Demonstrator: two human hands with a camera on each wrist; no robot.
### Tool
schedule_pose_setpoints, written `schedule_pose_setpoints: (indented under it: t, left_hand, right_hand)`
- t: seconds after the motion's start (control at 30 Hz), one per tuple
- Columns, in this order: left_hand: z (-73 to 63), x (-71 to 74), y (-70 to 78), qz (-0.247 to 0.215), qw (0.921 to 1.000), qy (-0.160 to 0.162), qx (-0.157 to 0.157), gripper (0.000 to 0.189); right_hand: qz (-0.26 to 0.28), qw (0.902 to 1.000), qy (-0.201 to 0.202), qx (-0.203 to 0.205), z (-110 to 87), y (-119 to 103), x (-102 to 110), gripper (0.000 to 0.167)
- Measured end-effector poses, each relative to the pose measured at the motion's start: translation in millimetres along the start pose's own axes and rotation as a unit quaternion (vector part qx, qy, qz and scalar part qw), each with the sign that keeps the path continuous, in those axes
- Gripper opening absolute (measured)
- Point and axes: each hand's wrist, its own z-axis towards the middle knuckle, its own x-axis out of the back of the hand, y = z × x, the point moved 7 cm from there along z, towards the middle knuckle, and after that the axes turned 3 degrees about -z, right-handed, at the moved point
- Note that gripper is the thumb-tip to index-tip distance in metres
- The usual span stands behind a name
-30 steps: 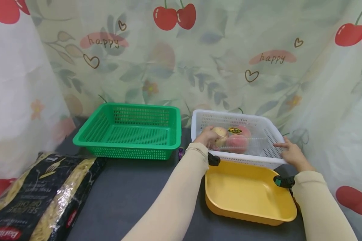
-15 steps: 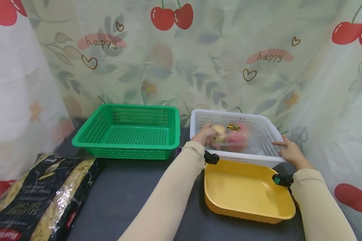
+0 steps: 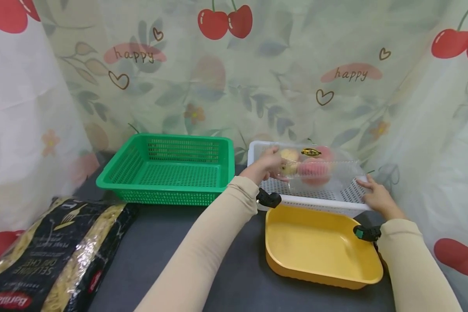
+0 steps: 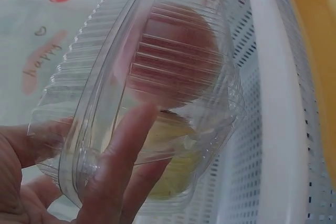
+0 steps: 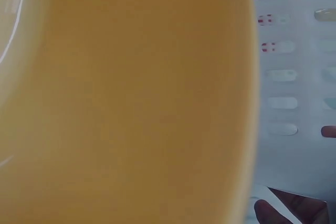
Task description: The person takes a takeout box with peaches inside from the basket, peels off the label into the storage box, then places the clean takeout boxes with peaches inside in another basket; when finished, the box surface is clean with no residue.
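Note:
My left hand [image 3: 266, 165] grips the left end of a clear plastic clamshell box [image 3: 311, 152]. Through its plastic show pink round fruits [image 3: 313, 171] and a pale yellow one [image 3: 290, 159]. The box hovers tilted over the white basket [image 3: 304, 201]. In the left wrist view, fingers [image 4: 118, 163] lie against the near side of the box, with the thumb at its far edge. My right hand [image 3: 380, 199] pinches the basket's right rim, one finger reaching inside. The right wrist view shows only some of its fingers [image 5: 268, 211] at the rim.
A yellow tub [image 3: 323, 247] stands in front of the white basket, close beneath both wrists. Left of the basket is a green basket [image 3: 165, 196]. A black pasta bag [image 3: 58, 255] lies at the left. Behind everything hangs a patterned curtain [image 3: 218, 86].
My left hand has raised the box with the fruits up from inside the white basket and slightly to the right. My right hand has stayed at the basket's rim.

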Motion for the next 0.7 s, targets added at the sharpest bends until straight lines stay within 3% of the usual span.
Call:
schedule_pose_setpoints:
  t: [0.07, 0.23, 0.43, 0.6, 0.7]
  left_hand:
    - [-5.5, 1.5, 6.0, -0.036, 0.9992, -0.017, 0.001, 0.068]
    - [-22.8, 10.7, 18.3, -0.064, 0.9971, -0.042, -0.002, 0.069]
    - [-48.7, 30.4, 28.7, -0.037, 0.9977, -0.054, -0.020, 0.069]
    - [-73.1, 54.6, 28.1, 0.008, 0.9980, -0.059, -0.020, 0.067]
    - [-87.3, 66.0, 27.4, 0.011, 0.9974, -0.070, -0.016, 0.067]
  right_hand:
    - [0.005, 1.0000, -0.002, -0.003, 0.2, -1, -1, 0.064]
    - [0.006, 0.9999, -0.006, -0.008, 2.3, -2, -2, 0.064]
    - [0.002, 0.9999, -0.007, -0.012, 2.8, -3, -2, 0.064]
    - [-0.018, 0.9998, -0.006, -0.001, 1.6, -4, -4, 0.064]
    - [-0.035, 0.9994, 0.000, 0.005, 1.5, -3, -2, 0.063]
